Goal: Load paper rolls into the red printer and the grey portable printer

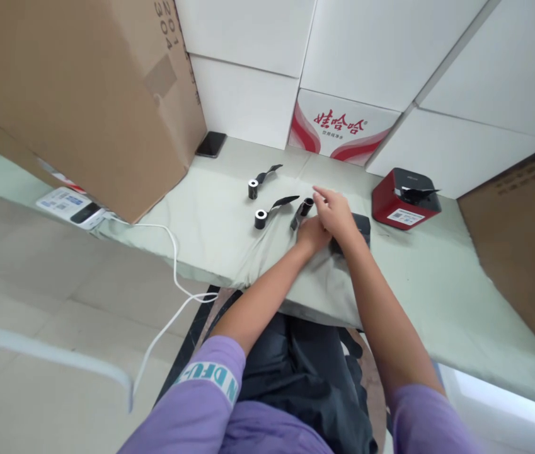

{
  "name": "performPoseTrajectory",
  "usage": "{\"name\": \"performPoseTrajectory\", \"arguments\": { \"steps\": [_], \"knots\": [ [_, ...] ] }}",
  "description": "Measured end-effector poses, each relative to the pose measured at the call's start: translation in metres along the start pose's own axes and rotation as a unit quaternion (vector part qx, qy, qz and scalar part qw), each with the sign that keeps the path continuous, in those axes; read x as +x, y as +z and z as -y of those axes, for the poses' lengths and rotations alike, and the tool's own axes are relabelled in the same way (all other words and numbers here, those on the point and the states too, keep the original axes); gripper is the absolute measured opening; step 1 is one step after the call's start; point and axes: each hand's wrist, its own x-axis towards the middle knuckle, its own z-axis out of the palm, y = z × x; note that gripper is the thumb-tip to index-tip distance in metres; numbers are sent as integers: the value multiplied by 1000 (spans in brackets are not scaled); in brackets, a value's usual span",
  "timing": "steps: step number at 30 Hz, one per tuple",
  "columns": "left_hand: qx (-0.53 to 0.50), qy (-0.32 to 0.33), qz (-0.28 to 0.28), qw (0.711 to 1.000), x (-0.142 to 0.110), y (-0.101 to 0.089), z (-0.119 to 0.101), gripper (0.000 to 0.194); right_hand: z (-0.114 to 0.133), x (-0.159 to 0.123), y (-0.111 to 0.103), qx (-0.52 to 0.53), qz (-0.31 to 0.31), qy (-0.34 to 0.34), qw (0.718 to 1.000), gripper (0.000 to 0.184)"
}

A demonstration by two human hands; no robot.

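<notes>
My left hand (312,235) is curled low over the table, its fingers mostly hidden; what it grips cannot be made out. Crossing above it, my right hand (336,214) points leftward with its visible fingers stretched out. Just left of my hands lies a small black roll with a dark hollow core (305,206), close to the left knuckles. Two more black rolls with white ends, a nearer roll (260,219) and a farther roll (253,188), stand to the left, each trailing a loose black strip. Partly under my right wrist sits a black box-shaped object (362,228).
A red and black box-shaped device (406,198) with a dark strip on top stands at right. A phone (211,144) lies at the back. Cardboard boxes (120,94) flank the table, with white cartons (343,129) behind. A white cable (172,249) hangs over the front edge.
</notes>
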Motion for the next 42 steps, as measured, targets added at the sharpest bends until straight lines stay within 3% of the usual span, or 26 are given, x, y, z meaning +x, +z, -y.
{"name": "performPoseTrajectory", "arguments": {
  "steps": [4,6,8,12,17,21,24,28,32,37,40,42],
  "knots": [
    [9,29,-13,999,-8,-4,-2,31,-34,-29,-31,-75,-95,146,982,59],
    [8,37,-22,999,-9,-4,-2,31,-48,-43,-42,-95,-70,228,967,77],
    [8,38,-28,999,-9,-3,-1,31,-54,-52,-47,-89,-16,264,960,93],
    [5,46,-30,998,-7,-3,0,32,-48,-56,-39,-76,42,260,962,105],
    [-2,51,-32,998,-6,-1,2,31,-45,-60,-40,-66,1,263,963,94],
    [-17,59,-28,998,-6,1,4,31,-76,-71,-72,-89,-58,297,949,81],
    [-24,63,-23,997,-5,3,5,32,-107,-81,-99,-110,-75,345,929,82],
    [-28,62,-26,997,-6,2,4,33,-136,-90,-121,-134,-41,409,902,94],
    [-26,59,-28,998,-7,1,1,32,-145,-94,-127,-126,-22,441,888,95],
    [-40,65,-39,996,-12,-1,0,33,-150,-92,-137,-109,-8,446,888,104],
    [-85,77,-46,992,-17,-3,-4,36,-163,-79,-149,-83,-57,406,908,105],
    [-113,79,-38,990,-17,-3,-14,39,-179,-64,-155,0,-107,353,929,92]
  ]
}}
